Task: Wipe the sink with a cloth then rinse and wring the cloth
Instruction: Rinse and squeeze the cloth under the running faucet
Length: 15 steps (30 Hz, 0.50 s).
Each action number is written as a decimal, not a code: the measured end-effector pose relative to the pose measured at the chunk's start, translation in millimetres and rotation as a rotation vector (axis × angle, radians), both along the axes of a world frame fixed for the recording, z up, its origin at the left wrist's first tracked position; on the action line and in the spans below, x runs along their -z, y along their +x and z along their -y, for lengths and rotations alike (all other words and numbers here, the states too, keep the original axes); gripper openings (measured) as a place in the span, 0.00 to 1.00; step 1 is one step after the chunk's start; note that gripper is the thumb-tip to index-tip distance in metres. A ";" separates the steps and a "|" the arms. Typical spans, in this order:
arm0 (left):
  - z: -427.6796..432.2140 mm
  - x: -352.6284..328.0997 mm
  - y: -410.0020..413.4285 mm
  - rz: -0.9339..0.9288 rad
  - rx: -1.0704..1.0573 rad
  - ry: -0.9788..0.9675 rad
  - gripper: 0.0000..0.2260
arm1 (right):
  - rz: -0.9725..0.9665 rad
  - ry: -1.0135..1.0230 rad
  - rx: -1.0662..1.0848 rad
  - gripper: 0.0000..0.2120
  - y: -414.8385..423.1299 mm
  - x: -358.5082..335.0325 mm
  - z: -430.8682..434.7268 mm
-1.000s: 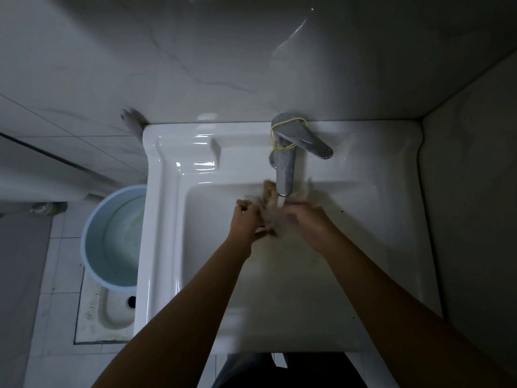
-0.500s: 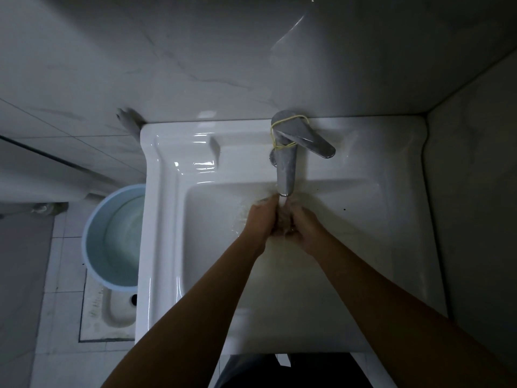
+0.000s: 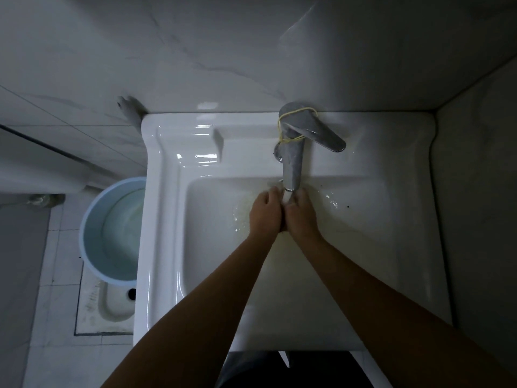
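Over the white sink basin, the left hand and right hand press together, fingers curled inward. The cloth is hidden, so I cannot tell whether they grip it. Water runs onto them from the chrome faucet.

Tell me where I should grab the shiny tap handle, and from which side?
Hold the tap handle at its wide free end, coming from the right. It slants out rightward over the back ledge of the sink, so that tip stands clear. Its other end sits on the tap body near the wall, with a yellow rubber band looped around it.
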<state>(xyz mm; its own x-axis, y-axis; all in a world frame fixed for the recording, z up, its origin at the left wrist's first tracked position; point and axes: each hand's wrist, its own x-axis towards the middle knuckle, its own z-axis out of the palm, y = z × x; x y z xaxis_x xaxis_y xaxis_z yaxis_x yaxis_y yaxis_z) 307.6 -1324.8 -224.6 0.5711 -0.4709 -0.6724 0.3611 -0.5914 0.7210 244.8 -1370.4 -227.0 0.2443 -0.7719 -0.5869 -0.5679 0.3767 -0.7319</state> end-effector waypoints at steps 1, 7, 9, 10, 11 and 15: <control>-1.0 2.0 -1.9 0.035 -0.021 -0.005 0.17 | -0.020 -0.029 0.002 0.09 0.3 1.0 -2.7; -6.9 3.3 -2.4 0.058 -0.077 -0.001 0.14 | 0.034 -0.007 0.055 0.09 4.1 2.6 -7.2; -7.5 0.3 -0.3 0.027 -0.101 0.001 0.16 | 0.070 0.029 0.078 0.06 5.9 1.6 -7.0; -8.3 -0.2 0.9 0.075 -0.041 -0.008 0.15 | 0.060 0.043 0.080 0.07 7.2 0.5 -7.0; -8.7 1.0 1.7 0.114 0.015 -0.015 0.14 | 0.033 0.060 0.089 0.10 8.1 -1.8 -7.4; -9.0 -8.6 7.5 -0.126 -0.067 0.061 0.23 | -0.013 -0.119 -0.051 0.14 -0.3 -15.2 -6.5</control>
